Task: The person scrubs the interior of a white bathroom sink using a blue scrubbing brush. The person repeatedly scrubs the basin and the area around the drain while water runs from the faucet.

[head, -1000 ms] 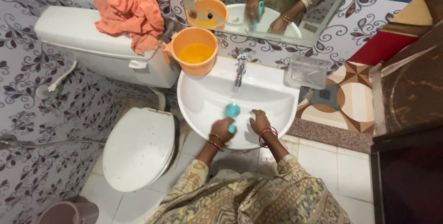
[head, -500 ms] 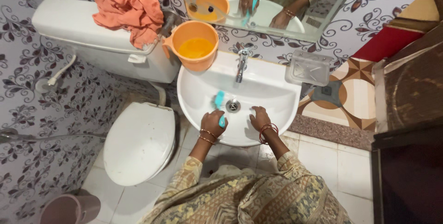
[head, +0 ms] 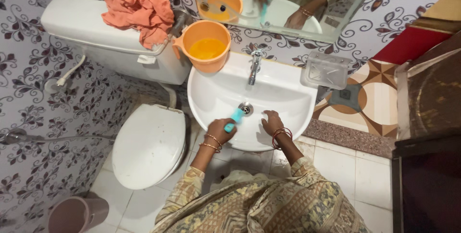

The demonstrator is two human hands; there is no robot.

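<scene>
Teal brush [head: 236, 117] lies low in the white sink [head: 216, 94], its far end just beside the drain [head: 246, 108], long axis running near-left to far-right. Open basin spreads left and far of it. The left hand [head: 222, 131] wraps its fingers around the handle; the right hand [head: 272, 121] rests flat, fingers spread, on the near basin wall.

A white sink [head: 211, 94] holds an orange bucket [head: 206, 46] on its back corner, with orange liquid inside, maybe soapy water. The white toilet tank [head: 86, 26] carries an orange cloth [head: 137, 5]. A pink bin [head: 77, 213] stands on the tiled floor [head: 345, 170].
</scene>
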